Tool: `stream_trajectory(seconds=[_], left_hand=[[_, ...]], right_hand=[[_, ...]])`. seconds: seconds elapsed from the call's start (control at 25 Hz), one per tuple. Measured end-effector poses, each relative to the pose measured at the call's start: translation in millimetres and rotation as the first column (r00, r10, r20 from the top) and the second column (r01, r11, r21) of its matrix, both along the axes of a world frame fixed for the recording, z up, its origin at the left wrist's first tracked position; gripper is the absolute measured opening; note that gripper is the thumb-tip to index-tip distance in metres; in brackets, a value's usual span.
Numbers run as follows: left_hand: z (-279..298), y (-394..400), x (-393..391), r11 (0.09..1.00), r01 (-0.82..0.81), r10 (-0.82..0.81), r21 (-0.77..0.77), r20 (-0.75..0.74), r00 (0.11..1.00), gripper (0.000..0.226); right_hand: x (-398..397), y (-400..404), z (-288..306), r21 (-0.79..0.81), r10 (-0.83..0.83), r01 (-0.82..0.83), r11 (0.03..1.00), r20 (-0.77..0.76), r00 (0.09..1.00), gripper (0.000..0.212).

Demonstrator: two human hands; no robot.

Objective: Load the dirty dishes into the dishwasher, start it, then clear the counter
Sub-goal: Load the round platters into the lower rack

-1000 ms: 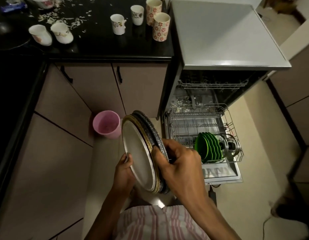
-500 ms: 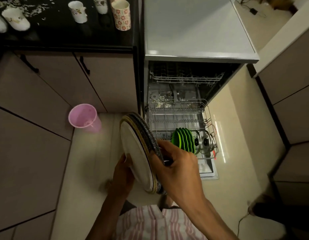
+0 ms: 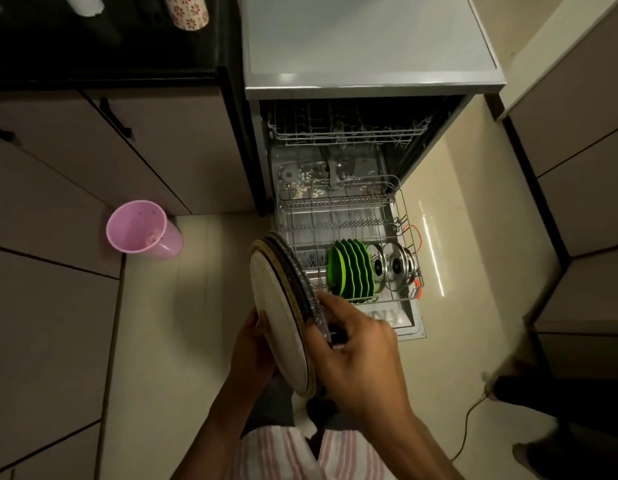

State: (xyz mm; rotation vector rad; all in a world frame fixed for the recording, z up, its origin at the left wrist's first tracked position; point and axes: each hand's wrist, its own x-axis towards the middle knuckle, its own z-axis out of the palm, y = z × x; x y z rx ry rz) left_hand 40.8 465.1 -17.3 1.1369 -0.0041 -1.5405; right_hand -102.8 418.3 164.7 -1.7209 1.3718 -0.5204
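Since a second ago, my view has swung right and forward, so the dishwasher (image 3: 373, 81) now sits in the middle and most of the cups have slid out of sight at the top. The plates have stayed in my hands the whole time.

My left hand (image 3: 252, 348) holds the near side of the stack of plates (image 3: 283, 320), fingers curled on its edge. My right hand (image 3: 356, 355) grips the far side, with its fingers wrapped over the rim. The stack stands on its edge, just in front of the pulled-out lower rack (image 3: 338, 216), not in it yet.

I think the job is only partly done. Some dishes are already loaded. The plates in my hands still have to go in. Cups still wait on the dark surface (image 3: 103, 39). The door is open, so the machine has not been started, and the surface is not cleared.

Now I count. I see about four plates in my stack, but the edges are close together, so I am not sure. There are five green plates (image 3: 352, 268) standing in the rack. Beside them are two shiny lids (image 3: 394, 265). Two cups (image 3: 186, 12) peek in at the top. One pink bin (image 3: 141, 230) stands on the floor.
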Motion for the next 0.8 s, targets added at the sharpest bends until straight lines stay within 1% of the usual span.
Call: stream_trajectory(seconds=[0.04,0.08,0.12,0.16,0.24,0.32,0.4,0.48,0.52,0.68,0.76,0.8], left_hand=[[-4,-8,2,1.0,-0.018,0.018,0.024,0.004,1.0,0.072],[-9,-15,3,0.999,-0.025,0.026,0.025,-0.024,0.999,0.055],[-16,-22,5,1.0,-0.009,0.01,0.015,-0.059,0.998,0.044],[-22,-29,7,1.0,0.003,-0.001,0.026,-0.075,0.997,0.041],[-41,-43,9,0.998,0.029,-0.025,0.053,-0.069,0.997,0.04],[-69,-52,5,0.998,0.011,-0.006,0.068,-0.082,0.997,0.046],[-100,-62,-1,0.994,-0.02,0.03,0.107,-0.094,0.995,0.053],[-140,-76,-10,0.988,-0.017,0.029,0.155,-0.077,0.997,0.047],[-159,-83,-17,0.985,-0.005,0.016,0.173,-0.059,0.998,0.045],[-229,-105,-39,0.96,0.069,-0.031,0.27,-0.141,0.989,0.047],[-259,-111,-48,0.947,0.12,-0.089,0.298,-0.115,0.989,0.048],[-277,-112,-55,0.952,0.159,-0.155,0.26,-0.039,0.987,0.043]], right_hand=[[3,-2,-3,0.013,-0.008,0.008,1.0,0.005,1.0,0.034],[6,-6,-8,0.035,-0.009,0.009,0.999,0.016,1.0,0.035],[8,-12,-15,0.065,-0.012,0.011,0.998,0.024,1.0,0.034],[8,-19,-24,0.089,-0.015,0.012,0.996,0.031,0.999,0.034],[5,-33,-49,0.115,-0.037,0.034,0.993,0.029,0.999,0.041],[2,-46,-76,0.117,-0.055,0.056,0.992,-0.015,0.998,0.045],[-3,-59,-107,0.026,-0.085,0.086,0.996,-0.049,0.995,0.044],[-8,-78,-143,-0.047,-0.101,0.097,0.994,-0.095,0.99,0.039],[-11,-86,-161,-0.062,-0.116,0.11,0.992,-0.105,0.988,0.037],[-27,-112,-220,-0.078,-0.131,0.121,0.99,-0.138,0.982,0.036],[-37,-119,-249,-0.089,-0.106,0.093,0.992,-0.153,0.983,0.035],[-41,-122,-262,-0.096,-0.077,0.063,0.993,-0.15,0.986,0.032]])
